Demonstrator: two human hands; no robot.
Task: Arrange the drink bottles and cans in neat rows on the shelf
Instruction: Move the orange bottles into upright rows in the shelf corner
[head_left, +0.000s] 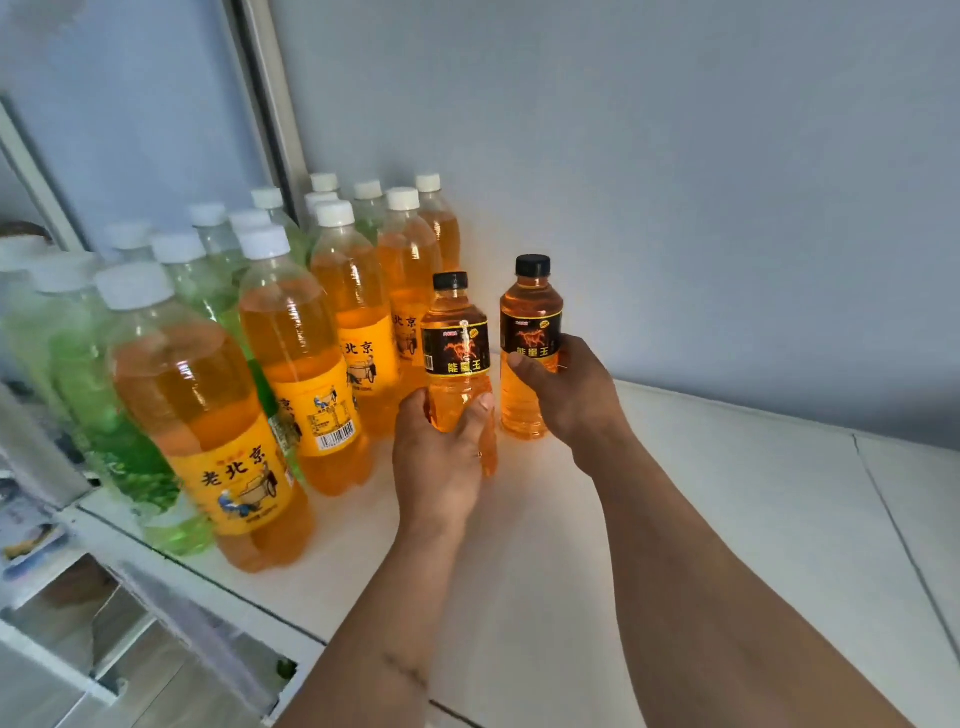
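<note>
Two small orange energy-drink bottles with black caps and black labels stand near the back of the white shelf (727, 519). My left hand (441, 462) grips the lower half of the left small bottle (456, 343). My right hand (571, 395) wraps around the right small bottle (531, 312) from its right side. To their left runs a row of tall orange soda bottles (306, 374) with white caps and yellow labels. Beyond that row stand tall green soda bottles (104, 415) with white caps.
A grey back wall (675, 182) closes the shelf behind the bottles. A white upright post (270, 104) rises at the back left. The shelf's front edge (208, 582) runs diagonally at lower left, with lower shelving below it. A seam (893, 525) crosses the shelf at right.
</note>
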